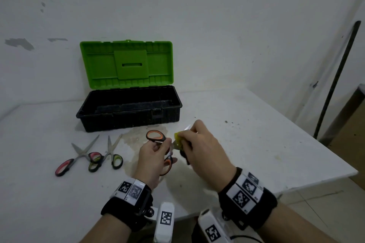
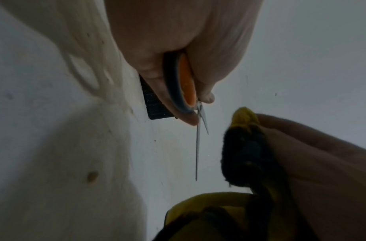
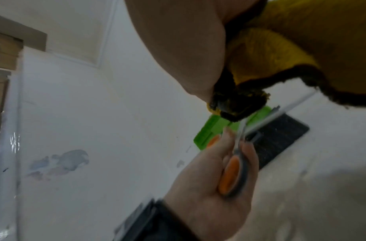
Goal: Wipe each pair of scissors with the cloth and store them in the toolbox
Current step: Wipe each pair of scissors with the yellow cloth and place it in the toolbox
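Observation:
My left hand (image 1: pixel 152 156) grips the orange-handled scissors (image 1: pixel 156 136) by their handles above the table, blades spread apart; the handle (image 2: pixel 184 81) and thin blades (image 2: pixel 197 146) show in the left wrist view. My right hand (image 1: pixel 199 144) holds a yellow cloth (image 1: pixel 178 138) with a dark edge, wrapped over one blade, whose tip (image 1: pixel 187 127) sticks out past my fingers. The right wrist view shows the cloth (image 3: pixel 280 48) bunched over the blade above the orange handle (image 3: pixel 231 176). Pink-handled scissors (image 1: pixel 79 156) and green-handled scissors (image 1: pixel 110 156) lie on the table at left.
The toolbox (image 1: pixel 128 110), black with a raised green lid (image 1: pixel 126 63), stands open behind the scissors against the wall. The white table (image 1: pixel 256 144) has its right edge and corner near my right arm. A dark pole (image 1: pixel 335 81) leans at the far right.

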`<state>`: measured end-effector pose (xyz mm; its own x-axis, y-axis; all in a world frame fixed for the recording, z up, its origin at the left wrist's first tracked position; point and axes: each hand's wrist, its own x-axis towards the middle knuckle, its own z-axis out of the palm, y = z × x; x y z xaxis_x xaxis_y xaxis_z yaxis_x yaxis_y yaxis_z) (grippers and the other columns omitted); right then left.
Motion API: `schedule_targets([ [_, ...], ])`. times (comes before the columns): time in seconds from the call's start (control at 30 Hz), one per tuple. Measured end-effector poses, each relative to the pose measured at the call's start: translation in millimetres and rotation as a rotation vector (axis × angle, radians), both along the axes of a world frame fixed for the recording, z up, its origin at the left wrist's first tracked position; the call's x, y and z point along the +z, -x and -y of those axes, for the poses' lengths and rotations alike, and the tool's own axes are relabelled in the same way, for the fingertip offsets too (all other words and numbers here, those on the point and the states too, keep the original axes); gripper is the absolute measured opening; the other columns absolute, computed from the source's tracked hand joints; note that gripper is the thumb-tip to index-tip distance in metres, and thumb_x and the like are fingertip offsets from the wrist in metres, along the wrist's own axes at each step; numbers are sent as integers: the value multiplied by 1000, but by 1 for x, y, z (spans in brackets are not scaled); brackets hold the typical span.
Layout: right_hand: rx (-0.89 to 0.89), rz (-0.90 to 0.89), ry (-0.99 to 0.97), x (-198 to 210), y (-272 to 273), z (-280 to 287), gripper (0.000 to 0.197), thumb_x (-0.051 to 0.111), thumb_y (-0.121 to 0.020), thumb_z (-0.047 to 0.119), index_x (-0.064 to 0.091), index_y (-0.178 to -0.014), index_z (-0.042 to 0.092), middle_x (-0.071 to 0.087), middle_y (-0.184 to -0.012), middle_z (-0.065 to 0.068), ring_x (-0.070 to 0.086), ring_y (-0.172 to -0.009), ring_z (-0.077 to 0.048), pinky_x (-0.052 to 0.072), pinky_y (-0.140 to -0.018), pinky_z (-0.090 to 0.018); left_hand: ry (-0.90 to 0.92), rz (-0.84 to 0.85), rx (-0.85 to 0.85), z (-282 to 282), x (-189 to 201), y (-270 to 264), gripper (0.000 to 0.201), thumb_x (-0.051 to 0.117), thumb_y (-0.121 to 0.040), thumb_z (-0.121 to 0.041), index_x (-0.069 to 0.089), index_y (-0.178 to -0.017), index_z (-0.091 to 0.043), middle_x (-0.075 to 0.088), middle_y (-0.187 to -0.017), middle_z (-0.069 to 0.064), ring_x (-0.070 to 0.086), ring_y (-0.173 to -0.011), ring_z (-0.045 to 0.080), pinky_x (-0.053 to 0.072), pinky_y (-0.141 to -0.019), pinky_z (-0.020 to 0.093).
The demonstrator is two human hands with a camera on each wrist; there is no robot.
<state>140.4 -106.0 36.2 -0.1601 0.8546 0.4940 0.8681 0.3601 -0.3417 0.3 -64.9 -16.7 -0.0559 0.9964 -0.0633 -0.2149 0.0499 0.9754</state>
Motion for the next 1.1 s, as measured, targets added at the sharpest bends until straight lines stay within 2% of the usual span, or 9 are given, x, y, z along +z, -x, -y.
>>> schedule_targets([
  [0.17, -27, 1, 48, -12, 9, -6, 22, 45, -102, 25, 65, -100, 16, 41, -97, 1, 51, -66, -17, 53, -59, -37, -31, 57, 23, 7, 6, -7, 34, 60, -100, -29, 67, -96, 4, 69, -92, 27, 72, -86, 38, 62, -65, 42],
  [0.23, -17, 15, 38, -9, 10, -6, 22, 46, -102, 24, 67, -103, 16, 42, -98, 1, 52, -67, -18, 53, -60, -36, -10, 95, 57, 6, 8, -6, 43, 55, -101, -37, 66, -95, 4, 69, -89, 25, 73, -79, 35, 60, -62, 41],
  [0.33, -39, 19, 43, -3, 9, -13, 20, 47, -100, 21, 66, -97, 15, 39, -95, 2, 50, -65, -20, 51, -58, -39, 13, 147, 107, 5, 9, -5, 38, 53, -102, -34, 65, -87, -1, 66, -74, 13, 67, -65, 25, 57, -57, 38],
  [0.5, -103, 15, 47, 7, 4, -21, 23, 45, -101, 21, 65, -93, 13, 38, -93, 0, 49, -62, -22, 51, -58, -41, 64, 189, 90, 6, 7, -3, 34, 52, -101, -33, 63, -88, -3, 64, -63, 2, 64, -59, 22, 54, -54, 35],
  [0.6, 2, 88, 83, 6, 18, -4, 21, 47, -100, 23, 65, -96, 14, 39, -94, 1, 48, -64, -19, 50, -58, -37, 82, 185, 37, 6, 5, -4, 46, 46, -103, -45, 66, -97, -4, 75, -83, 9, 73, -75, 25, 56, -57, 36],
  [0.73, 33, 160, 130, -1, 33, -1, 19, 47, -100, 20, 65, -97, 13, 34, -93, 2, 31, -58, -11, 35, -50, -29, 76, 114, 9, 7, 4, -5, 45, 44, -101, -45, 67, -91, -8, 72, -85, 14, 71, -78, 26, 54, -53, 32],
  [0.83, 21, 189, 178, 4, 29, 0, 20, 47, -99, 21, 65, -100, 12, 34, -94, 1, 27, -54, -8, 28, -49, -24, 44, 91, 45, 7, 4, -3, 43, 43, -102, -42, 69, -93, -7, 74, -89, 15, 71, -86, 31, 56, -59, 37],
  [0.93, 32, 205, 203, 12, 24, 4, 23, 48, -100, 24, 66, -103, 11, 37, -96, 0, 37, -59, -15, 36, -57, -28, 38, 84, 45, 6, 2, -2, 45, 44, -101, -42, 69, -97, -5, 74, -97, 19, 71, -94, 35, 58, -65, 42],
  [1.1, 69, 176, 150, 8, 32, 3, 19, 48, -99, 16, 66, -99, 11, 35, -93, -1, 41, -60, -18, 45, -56, -35, 26, 71, 19, 8, 2, -7, 48, 41, -102, -46, 68, -98, -6, 74, -98, 16, 73, -91, 29, 58, -61, 36],
])
